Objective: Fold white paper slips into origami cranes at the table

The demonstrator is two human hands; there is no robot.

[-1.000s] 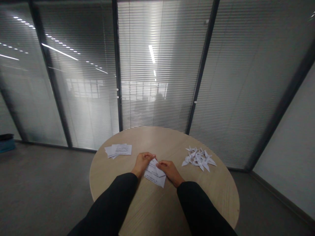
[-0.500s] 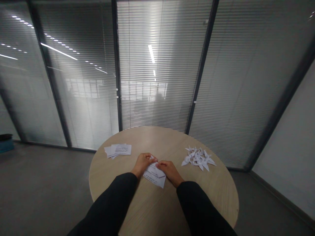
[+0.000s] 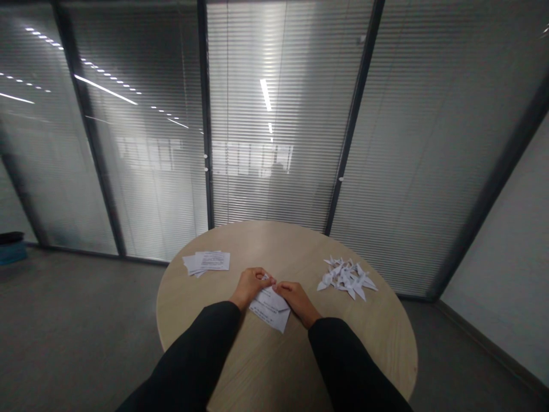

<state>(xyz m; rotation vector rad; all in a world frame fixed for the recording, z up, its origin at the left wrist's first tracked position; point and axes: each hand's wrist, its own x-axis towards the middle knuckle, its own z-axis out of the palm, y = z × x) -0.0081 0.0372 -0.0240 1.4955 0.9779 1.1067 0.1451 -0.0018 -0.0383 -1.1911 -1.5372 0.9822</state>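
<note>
White printed paper, creased into a folded sheet (image 3: 270, 309), is laid flat on a round pale wood table (image 3: 377, 343), close to its near edge, where it is within easy reach of both forearms. The sheet is held between the left hand (image 3: 251, 285) and the right hand (image 3: 297, 300), which are brought in from either side until the fingertips (image 3: 268, 276) almost meet at its far corner. A small tip of paper appears to be pinched there, with the fingers curled rather than spread. The hands are kept low against the sheet, probably so that it is steadied on the table while the corner is worked. Black sleeves (image 3: 193, 355) end at the wrists, leaving the hands bare. To the left, a loose stack of printed sheets (image 3: 206, 261) is set apart, and to the right, a heap of white origami cranes (image 3: 346, 280) lies well away, seemingly so that neither crowds the space between the arms. Beyond the table, a glass partition with slatted blinds (image 3: 274, 143) is seen, and a grey floor (image 3: 77, 320) lies around it.
</note>
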